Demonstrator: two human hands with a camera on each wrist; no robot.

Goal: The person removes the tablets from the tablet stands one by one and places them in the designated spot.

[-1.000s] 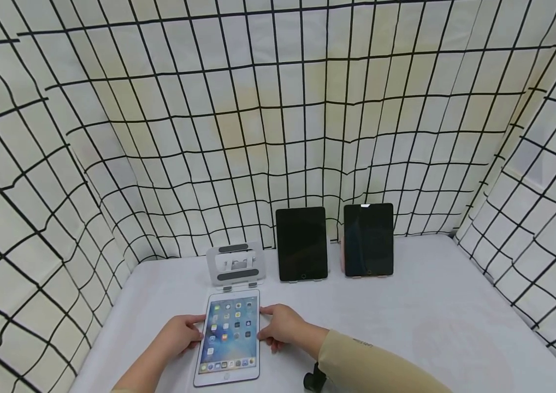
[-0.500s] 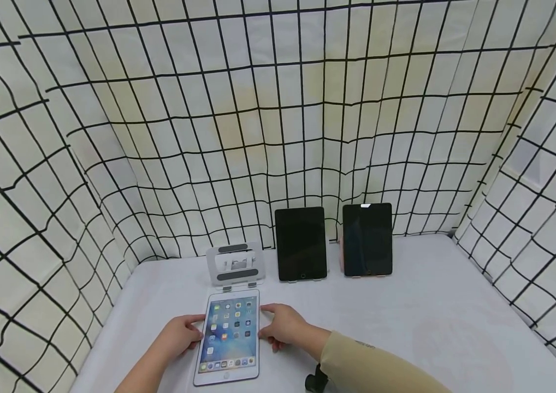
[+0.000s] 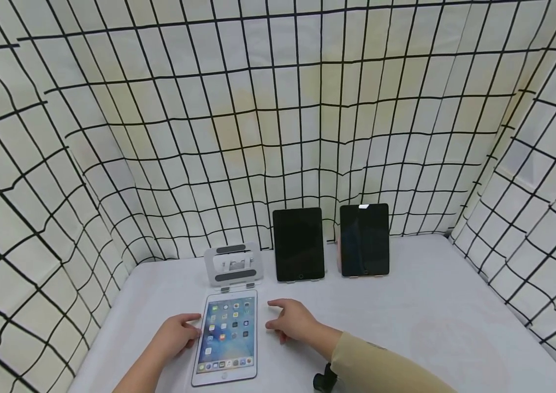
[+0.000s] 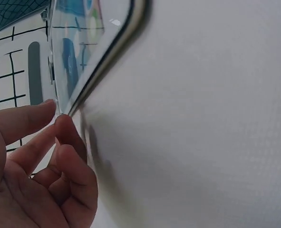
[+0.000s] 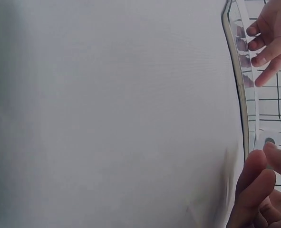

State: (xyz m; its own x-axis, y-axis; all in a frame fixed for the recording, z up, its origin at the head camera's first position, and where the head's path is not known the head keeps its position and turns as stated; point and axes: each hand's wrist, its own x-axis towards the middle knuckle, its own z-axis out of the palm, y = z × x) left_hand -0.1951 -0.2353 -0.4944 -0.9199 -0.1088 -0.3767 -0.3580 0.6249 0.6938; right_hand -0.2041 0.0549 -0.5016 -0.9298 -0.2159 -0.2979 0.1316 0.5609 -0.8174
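Observation:
A white tablet (image 3: 227, 349) lies flat on the white tabletop, its lit screen showing rows of app icons. My left hand (image 3: 172, 337) is at its left edge, with forefinger and thumb reaching to the side and the other fingers bent under. In the left wrist view, the fingertips (image 4: 49, 108) of that hand overlap a corner of the tablet. Off the right edge, with a small gap between, my right hand (image 3: 297, 322) has forefinger and thumb spread apart and nothing in its grasp. Just behind the tablet stands a pale tablet stand (image 3: 235, 275) with dark grey pads.
Two tablets with dark screens, one left (image 3: 299, 245) and one right (image 3: 365, 240), stand upright on stands at the back. White cloth walls (image 3: 238, 131) with a black grid enclose the table (image 3: 420, 316) behind and on both sides. A black device (image 3: 325, 378) sits at my right wrist.
My right hand has drawn away from the tablet's right edge, moving a little to the right. The left hand stays at the left edge, and the tablet lies where it was.

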